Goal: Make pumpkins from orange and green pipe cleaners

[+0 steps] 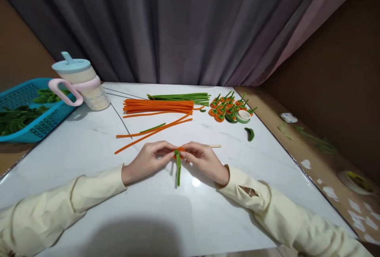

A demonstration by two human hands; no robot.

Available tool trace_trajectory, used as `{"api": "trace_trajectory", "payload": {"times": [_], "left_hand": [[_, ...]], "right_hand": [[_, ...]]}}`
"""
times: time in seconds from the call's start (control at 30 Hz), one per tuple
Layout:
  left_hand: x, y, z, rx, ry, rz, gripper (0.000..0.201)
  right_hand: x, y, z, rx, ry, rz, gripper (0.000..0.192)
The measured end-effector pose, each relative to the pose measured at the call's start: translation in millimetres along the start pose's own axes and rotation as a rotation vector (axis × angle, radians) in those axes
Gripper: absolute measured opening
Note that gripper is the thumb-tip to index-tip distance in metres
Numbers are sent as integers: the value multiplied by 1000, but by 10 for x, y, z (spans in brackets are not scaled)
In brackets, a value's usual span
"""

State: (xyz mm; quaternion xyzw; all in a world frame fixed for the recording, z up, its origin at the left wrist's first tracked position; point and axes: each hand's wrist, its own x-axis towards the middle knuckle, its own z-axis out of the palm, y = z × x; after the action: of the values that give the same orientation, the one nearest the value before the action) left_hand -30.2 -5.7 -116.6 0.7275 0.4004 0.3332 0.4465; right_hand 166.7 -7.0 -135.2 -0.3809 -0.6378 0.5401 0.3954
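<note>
Together, both hands point(150, 158) point(204, 161) in fingertip pinch on a fuzzy, long-stemmed orange-green piece point(178, 164).

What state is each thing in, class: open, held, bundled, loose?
Left hand: pinching small piece
Right hand: pinching same piece
Small piece: held between both hands
Cup: standing, lidded
Basket: open, holding green pieces
Orange strips: mostly bundled, some loose
Green strips: mostly bundled
Curtain: hanging in folds

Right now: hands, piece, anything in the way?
Left hand and right hand pinch orange piece. Green stem toward wearer. Stick behind right hand, not blocking.
</note>
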Motion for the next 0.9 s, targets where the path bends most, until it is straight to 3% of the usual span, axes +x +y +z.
{"api": "trace_trajectory", "payload": {"times": [0.2,0.53,0.9], "left_hand": [[14,-33,-19,-2,-57,49,14],[149,74,-153,-247,-119,-300,19],[203,5,-247,-517,-304,-514,21]], "right_hand": [[6,39,-17,-104,-24,-98,18],[1,-21,-25,-222,-21,-203,15],[-20,-41,-17,-274,-6,-321,13]]}}
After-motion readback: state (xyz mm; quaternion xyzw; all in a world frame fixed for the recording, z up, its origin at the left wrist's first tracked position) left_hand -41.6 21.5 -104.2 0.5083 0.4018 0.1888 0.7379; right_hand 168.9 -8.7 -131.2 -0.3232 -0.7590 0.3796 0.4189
